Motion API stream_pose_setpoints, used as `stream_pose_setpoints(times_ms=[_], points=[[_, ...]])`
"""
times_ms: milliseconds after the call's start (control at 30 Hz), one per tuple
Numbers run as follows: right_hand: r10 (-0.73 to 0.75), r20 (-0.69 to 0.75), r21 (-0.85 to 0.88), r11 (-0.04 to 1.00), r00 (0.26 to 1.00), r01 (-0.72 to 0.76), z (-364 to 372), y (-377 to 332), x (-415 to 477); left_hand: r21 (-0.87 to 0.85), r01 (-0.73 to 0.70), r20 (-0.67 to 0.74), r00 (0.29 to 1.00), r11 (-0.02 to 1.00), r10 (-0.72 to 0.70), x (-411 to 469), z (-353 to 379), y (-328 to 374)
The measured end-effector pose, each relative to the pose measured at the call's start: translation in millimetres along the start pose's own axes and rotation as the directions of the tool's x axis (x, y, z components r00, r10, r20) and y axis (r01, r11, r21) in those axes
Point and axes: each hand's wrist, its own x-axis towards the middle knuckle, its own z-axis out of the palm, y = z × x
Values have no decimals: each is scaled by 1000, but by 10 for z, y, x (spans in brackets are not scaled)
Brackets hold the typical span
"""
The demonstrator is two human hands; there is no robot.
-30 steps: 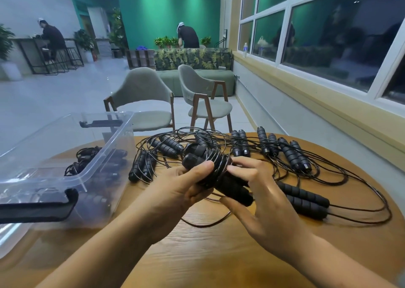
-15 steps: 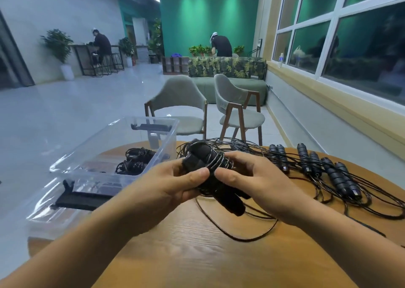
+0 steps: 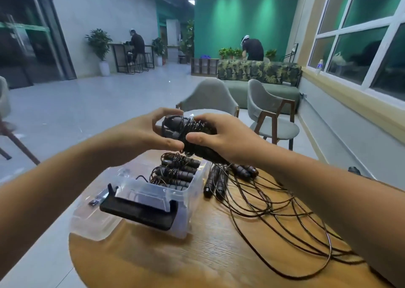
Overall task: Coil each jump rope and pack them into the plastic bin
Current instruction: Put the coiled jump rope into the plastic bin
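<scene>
One wide-angle head-worn camera faces forward and slightly down, close behind the left hand (image 3: pixel 140 134) and right hand (image 3: pixel 230 138) raised over the round wooden table (image 3: pixel 197 255).

Both bare forearms reach forward and converge, raised in the air; the left hand (image 3: pixel 140 134) curls its fingers over the coiled jump rope (image 3: pixel 186 126), thumb underneath; the right hand (image 3: pixel 230 138) grips the same bundle from the other side; the 2 thumb tips nearly touch.
</scene>
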Motion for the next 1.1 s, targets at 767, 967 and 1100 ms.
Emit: stream_pose_setpoints(times_ms=[767,967,1100], points=[[368,455,-350,911,811,-217,735,1023,1624,188,426,37,897,885,-440,1380,-419,-941],[405,473,-477,864,782,-159,834,1041,1685,565,336,-79,931,754,-356,1543,-409,-1073],[405,467,-589,806,786,-65,900,986,1664,888,191,-79,959,418,-271,1595,-387,-1085]])
